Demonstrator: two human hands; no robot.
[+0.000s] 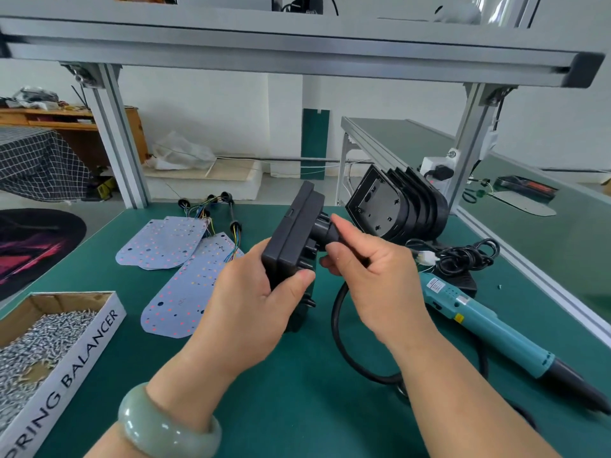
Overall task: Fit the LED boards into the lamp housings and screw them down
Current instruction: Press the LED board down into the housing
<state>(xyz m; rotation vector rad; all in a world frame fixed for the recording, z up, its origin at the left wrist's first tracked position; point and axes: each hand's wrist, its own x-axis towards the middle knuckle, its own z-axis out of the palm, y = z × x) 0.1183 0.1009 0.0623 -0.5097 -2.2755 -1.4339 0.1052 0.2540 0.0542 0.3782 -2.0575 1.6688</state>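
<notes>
Left hand [251, 292]: we grip the lamp housing [291, 233] by its lower edge, raised above the table [297, 408].
Right hand [373, 276]: we pinch the black fitting [322, 231] on that housing's back.
LED boards [165, 242]: flat, left of the held housing.
Housing stack [396, 206]: behind it, to the right.
Screwdriver [479, 319]: lying right of it.

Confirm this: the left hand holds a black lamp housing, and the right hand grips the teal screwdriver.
Not quite. In the head view the right hand grips the stem behind the lamp housing that the left hand holds; the teal screwdriver lies untouched on the mat.
</notes>
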